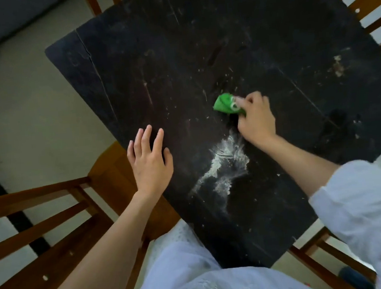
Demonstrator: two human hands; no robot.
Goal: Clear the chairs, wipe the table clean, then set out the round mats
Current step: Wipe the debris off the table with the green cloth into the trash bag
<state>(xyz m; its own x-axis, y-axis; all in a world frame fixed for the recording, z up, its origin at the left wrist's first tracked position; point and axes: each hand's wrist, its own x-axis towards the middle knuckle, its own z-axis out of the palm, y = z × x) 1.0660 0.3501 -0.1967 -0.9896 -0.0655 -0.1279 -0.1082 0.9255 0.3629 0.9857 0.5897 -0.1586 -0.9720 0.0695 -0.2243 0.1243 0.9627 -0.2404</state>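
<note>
Dark wooden table, scratched and crumb-strewn, wooden chairs around it, white powder smear near the front edge. Right hand grips a bunched green cloth mid-table, just beyond the smear. Left hand flat, fingers straight, at the table's left edge.

We see a bunched green cloth on the dark, scratched surface near its middle, with white powder smeared toward the near edge.
</note>
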